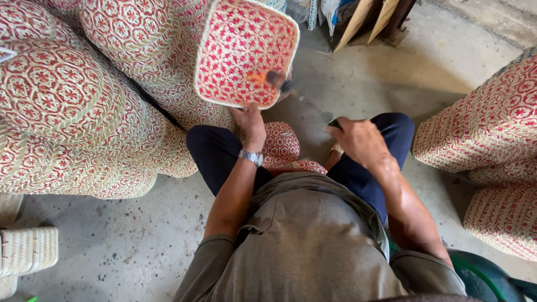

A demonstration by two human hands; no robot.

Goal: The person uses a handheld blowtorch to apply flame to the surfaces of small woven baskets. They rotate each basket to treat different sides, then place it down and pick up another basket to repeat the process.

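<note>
Shirt: grey-green shirt (313, 246) fills the lower middle of the head view, closest to the camera, above dark blue trousers (218, 154) on a seated person.
Left hand: left hand (250, 122) reaches forward and holds the lower edge of a woven lid (243, 50); its grip is closed on that rim, thumb side up, with a metal wristwatch (251, 157) on the wrist.
Woven lid: square with rounded corners, red and cream star pattern, tilted so its hollow inside faces the camera, held up in front of the knees.
Right hand: right hand (358, 140) is curled tight around the dark handle of a thin tool (305, 100); the shaft runs up and left to the lid's inner face, where a small orange glow shows at the tip.
Between the knees: small woven piece (281, 144) of the same pattern rests there.
Surroundings: stacked woven baskets (84, 100) stand at the left, more baskets (492, 145) at the right, all on a concrete floor (112, 240); a green stool edge (481, 277) shows at lower right.
</note>
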